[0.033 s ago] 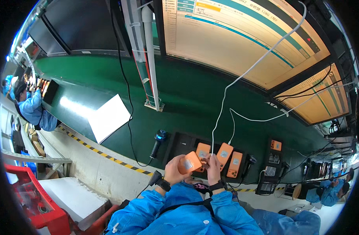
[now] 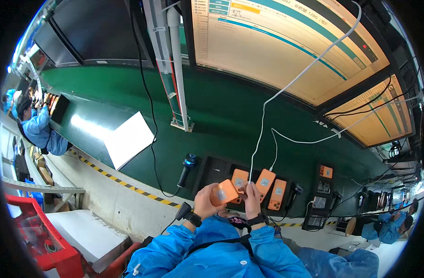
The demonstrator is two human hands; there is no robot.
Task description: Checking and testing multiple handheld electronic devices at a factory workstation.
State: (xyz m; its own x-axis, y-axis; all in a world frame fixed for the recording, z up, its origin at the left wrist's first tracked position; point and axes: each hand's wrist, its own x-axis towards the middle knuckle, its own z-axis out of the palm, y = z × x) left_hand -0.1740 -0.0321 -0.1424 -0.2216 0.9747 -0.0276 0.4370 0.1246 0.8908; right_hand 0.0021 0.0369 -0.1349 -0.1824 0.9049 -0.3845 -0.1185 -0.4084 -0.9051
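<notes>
My left hand [image 2: 204, 202] is closed around an orange phone [image 2: 225, 191], which is tilted with a pale label on its face. Close beside it, the fingers of my right hand [image 2: 252, 200] pinch a white cable [image 2: 255, 153] near its lower end. The cable's tip is hidden by the fingers. Just beyond my hands lies a black tray [image 2: 211, 167]. It holds an orange phone [image 2: 240, 176] partly covered by my hands, another orange phone [image 2: 266, 181] with a white cable at its top, and a third orange phone [image 2: 277, 194] on the right.
A handheld scanner [image 2: 187, 167] lies left of the tray, and a black device [image 2: 293, 197] right of it. Farther right is another black tray [image 2: 321, 201]. A white sheet [image 2: 128, 141] lies on the green table [image 2: 226, 111]. Large monitors [image 2: 286, 51] stand behind. Co-workers are at both sides.
The white cable in my right hand has bowed slightly to the left above the tray. Both hands and the phone stay practically in place.
</notes>
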